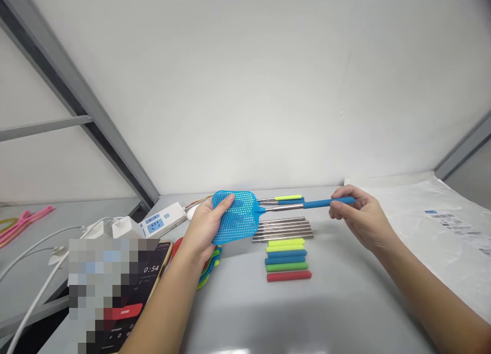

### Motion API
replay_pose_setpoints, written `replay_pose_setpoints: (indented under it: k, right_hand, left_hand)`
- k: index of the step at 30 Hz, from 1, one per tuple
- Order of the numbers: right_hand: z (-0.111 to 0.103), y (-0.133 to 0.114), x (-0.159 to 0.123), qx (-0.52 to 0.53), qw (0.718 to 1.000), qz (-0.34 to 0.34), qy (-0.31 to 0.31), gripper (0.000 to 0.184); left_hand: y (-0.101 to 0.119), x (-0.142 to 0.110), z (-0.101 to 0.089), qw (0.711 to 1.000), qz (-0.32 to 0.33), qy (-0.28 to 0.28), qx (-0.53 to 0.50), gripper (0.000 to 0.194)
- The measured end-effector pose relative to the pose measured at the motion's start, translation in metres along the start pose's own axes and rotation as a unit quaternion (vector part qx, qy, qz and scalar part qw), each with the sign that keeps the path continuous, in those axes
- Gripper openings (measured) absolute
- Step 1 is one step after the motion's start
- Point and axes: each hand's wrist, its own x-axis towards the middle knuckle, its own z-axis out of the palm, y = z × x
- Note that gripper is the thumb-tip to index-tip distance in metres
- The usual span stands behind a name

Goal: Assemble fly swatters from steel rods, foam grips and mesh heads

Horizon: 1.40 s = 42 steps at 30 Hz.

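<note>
A blue fly swatter [238, 223] is held level above the table, its mesh head at the left and its handle at the right. My left hand [207, 223] grips the mesh head, thumb on top. The fingers of my right hand [355, 213] are closed round the end of the blue handle sleeve [318, 203]. A metal rod [284, 207] shows between head and sleeve. Below lie several bare metal rods [284, 229] in a row. Nearer me are loose handle sleeves [287, 260] in yellow, blue, green and red. Other swatter heads [210, 269] are stacked partly behind my left wrist.
Swatters with yellow and blue handles [289, 198] lie at the back by the wall. At left are a power strip [163, 221], a phone [141, 287] and white cables [42, 272]. White plastic packaging [433, 231] covers the right side. Metal frame bars [88, 108] stand at left.
</note>
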Motion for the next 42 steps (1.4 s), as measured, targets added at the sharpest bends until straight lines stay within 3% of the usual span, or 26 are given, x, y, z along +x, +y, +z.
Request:
replay_pose_setpoints:
  k: [2, 5, 8, 10, 12, 19, 30, 35, 39, 42]
  right_hand:
    - [-0.004, -0.002, 0.0, -0.122, 0.991, -0.059, -0.02, 0.025]
    - [0.0, 0.0, -0.002, -0.286, 0.938, -0.165, -0.101, 0.018]
    - [0.008, 0.007, -0.005, -0.361, 0.889, -0.234, -0.153, 0.02]
    - [0.011, 0.011, -0.007, -0.379, 0.876, -0.253, -0.157, 0.021]
    - [0.011, 0.012, -0.008, -0.376, 0.877, -0.248, -0.166, 0.021]
    - [0.01, 0.003, -0.01, -0.332, 0.904, -0.138, -0.231, 0.026]
    - [0.011, 0.005, -0.011, -0.327, 0.914, -0.187, -0.15, 0.016]
    - [0.012, 0.008, -0.009, -0.339, 0.911, -0.193, -0.136, 0.013]
    - [0.017, 0.011, -0.011, -0.352, 0.899, -0.238, -0.106, 0.013]
    - [0.028, 0.012, -0.017, -0.345, 0.902, -0.243, -0.094, 0.013]
  left_hand:
    - [0.002, 0.002, -0.006, 1.0, 0.011, 0.009, 0.015, 0.029]
    - [0.0, 0.004, -0.01, 0.999, 0.01, 0.001, 0.032, 0.032]
    - [-0.003, 0.004, -0.009, 0.999, 0.007, -0.006, 0.042, 0.035]
    - [-0.004, 0.003, -0.008, 0.999, 0.016, -0.008, 0.043, 0.036]
    - [-0.003, 0.002, -0.007, 0.999, 0.029, -0.011, 0.042, 0.035]
    - [-0.002, 0.0, -0.005, 0.998, 0.045, -0.022, 0.043, 0.032]
    - [-0.007, 0.001, -0.002, 1.0, 0.01, -0.026, -0.002, 0.035]
    - [0.002, 0.003, -0.008, 0.983, -0.069, -0.032, -0.169, 0.042]
    - [0.002, 0.002, -0.003, 0.939, 0.016, 0.014, -0.343, 0.059]
    - [-0.013, -0.008, 0.019, 0.922, 0.096, 0.019, -0.374, 0.066]
